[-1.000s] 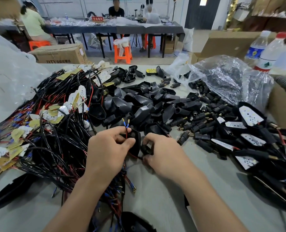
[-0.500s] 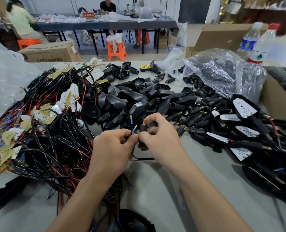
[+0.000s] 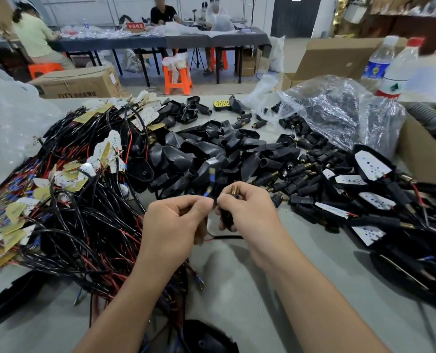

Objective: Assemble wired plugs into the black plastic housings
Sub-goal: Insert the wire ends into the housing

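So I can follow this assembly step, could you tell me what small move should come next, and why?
Probably ease the blue-tipped wire ends toward the black plug and seat them. The left hand pinches the wires beside the plug, which the right hand grips with its brass tip pointing up; one blue end stands free above the fingers, not yet seated.

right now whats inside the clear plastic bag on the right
Black plugs show through the clear plastic bag and spill from its mouth; its crumpled folds hide the rest.
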The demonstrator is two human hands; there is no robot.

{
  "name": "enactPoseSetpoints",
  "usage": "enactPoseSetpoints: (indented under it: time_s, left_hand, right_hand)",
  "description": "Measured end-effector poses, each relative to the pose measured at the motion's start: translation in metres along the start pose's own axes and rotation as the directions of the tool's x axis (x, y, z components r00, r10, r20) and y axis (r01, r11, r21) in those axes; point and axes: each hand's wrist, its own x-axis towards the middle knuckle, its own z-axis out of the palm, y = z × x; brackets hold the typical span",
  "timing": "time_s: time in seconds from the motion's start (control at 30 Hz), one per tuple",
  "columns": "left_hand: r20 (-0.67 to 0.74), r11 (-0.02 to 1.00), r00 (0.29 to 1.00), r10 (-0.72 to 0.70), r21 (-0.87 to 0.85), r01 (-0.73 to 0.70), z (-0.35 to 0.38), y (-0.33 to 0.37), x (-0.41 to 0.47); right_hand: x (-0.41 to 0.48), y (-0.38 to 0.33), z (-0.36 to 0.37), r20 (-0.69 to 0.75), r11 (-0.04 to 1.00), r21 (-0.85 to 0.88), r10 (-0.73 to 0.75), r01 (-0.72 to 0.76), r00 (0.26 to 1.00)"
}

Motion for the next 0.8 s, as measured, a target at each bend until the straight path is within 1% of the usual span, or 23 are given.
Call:
enactPoseSetpoints:
  time_s: [0.07,0.13,0.2,0.27,0.33,0.37,0.43,0.53,0.6,0.67,0.73,0.8]
  left_hand:
    - [-0.004,0.998,0.999,-0.032,-0.058,0.032,0.000,0.000,0.001]
    - [-0.019,0.999,1.000,-0.018,-0.035,0.017,-0.001,0.000,0.002]
    - [-0.038,0.997,0.999,0.027,0.075,-0.024,-0.002,0.000,0.000]
    - [-0.031,0.980,0.998,0.062,0.194,-0.055,-0.003,0.001,-0.002]
    - [-0.014,0.971,0.998,0.059,0.234,-0.054,-0.004,0.002,-0.004]
    - [-0.004,0.969,0.998,0.063,0.238,-0.060,-0.005,0.003,-0.004]
    - [0.026,0.975,0.997,0.074,0.210,-0.078,-0.006,0.004,-0.004]
    - [0.068,0.997,0.996,0.056,0.045,-0.059,-0.002,0.007,-0.007]
    - [0.063,0.998,0.996,0.059,-0.039,-0.056,0.000,0.008,-0.009]
    - [0.037,0.994,0.997,0.065,-0.087,-0.062,-0.001,0.006,-0.009]
    - [0.016,0.995,1.000,0.018,-0.102,-0.016,-0.001,0.006,-0.008]
    - [-0.030,0.999,0.999,-0.027,-0.045,0.026,0.001,0.005,-0.006]
  right_hand:
    - [0.000,0.001,-0.003,-0.021,1.000,-0.021,-0.004,0.003,1.000]
    - [0.000,0.001,-0.004,-0.031,1.000,0.001,-0.025,0.025,0.999]
    - [0.000,-0.001,-0.005,0.015,0.997,0.008,-0.080,0.080,0.997]
    - [-0.002,-0.003,-0.003,0.091,0.987,-0.067,-0.140,0.146,0.986]
    - [-0.006,-0.004,0.000,0.113,0.968,-0.153,-0.183,0.199,0.976]
    - [-0.007,-0.004,0.000,0.102,0.966,-0.161,-0.189,0.204,0.977]
    - [-0.006,-0.004,0.000,0.058,0.980,-0.118,-0.155,0.161,0.986]
    - [-0.003,-0.004,-0.004,0.013,0.996,-0.031,-0.079,0.079,0.997]
    - [-0.002,-0.003,-0.005,0.016,0.998,-0.023,-0.054,0.055,0.998]
    - [-0.003,-0.002,-0.005,0.005,0.998,-0.014,-0.065,0.066,0.998]
    - [-0.002,-0.003,-0.004,-0.028,0.995,0.034,-0.094,0.095,0.995]
    - [-0.002,-0.004,-0.004,-0.045,0.989,0.111,-0.097,0.102,0.994]
